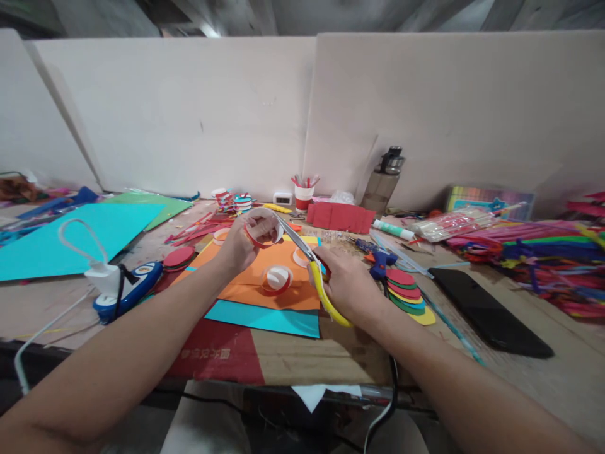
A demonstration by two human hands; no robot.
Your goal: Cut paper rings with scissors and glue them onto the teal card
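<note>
My left hand (pixel 244 243) is closed on a red and white ring (pixel 268 242), which looks cut from a paper cup, and holds it above the orange sheets. In my right hand (pixel 347 282) are scissors (pixel 322 287) with yellow handles. Their blades reach up and left to the ring's right edge; whether they are cutting into it I cannot tell. Below, a white piece inside a red-edged ring (pixel 278 279) lies on the orange paper (pixel 241 293). A pale ring (pixel 301 257) is just left of the scissors, partly hidden.
Turquoise paper (pixel 278 320) lies under the orange. At right are a blue glue gun (pixel 382 263), coloured paper discs (pixel 405 293), a black phone (pixel 489 312) and pipe cleaners (pixel 553 252). A power strip (pixel 130 291) stands left; a bottle (pixel 382 183) and straw cup (pixel 304 194) stand behind.
</note>
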